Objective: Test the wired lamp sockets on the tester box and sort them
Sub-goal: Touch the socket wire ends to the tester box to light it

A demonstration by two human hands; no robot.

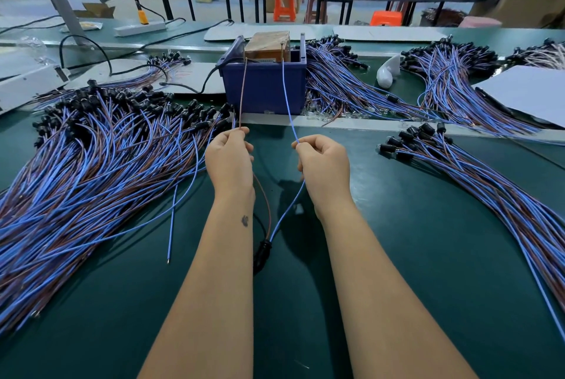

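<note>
My left hand (228,161) pinches the brown wire (243,91) of one lamp socket. My right hand (323,164) pinches its blue wire (287,97). Both wires run up to the top of the dark blue tester box (264,85) and their ends touch contacts there. The black socket (263,251) of this pair hangs low between my forearms, above the green table. A big heap of wired sockets (91,170) lies at the left. A smaller bundle of wired sockets (477,173) lies at the right.
More bundles of wired sockets (345,85) lie behind and right of the box. A white sheet (529,94) sits at the far right, a white bulb-like object (386,71) beside the box, a power strip (140,27) at the back. A loose blue wire (171,222) lies at the left.
</note>
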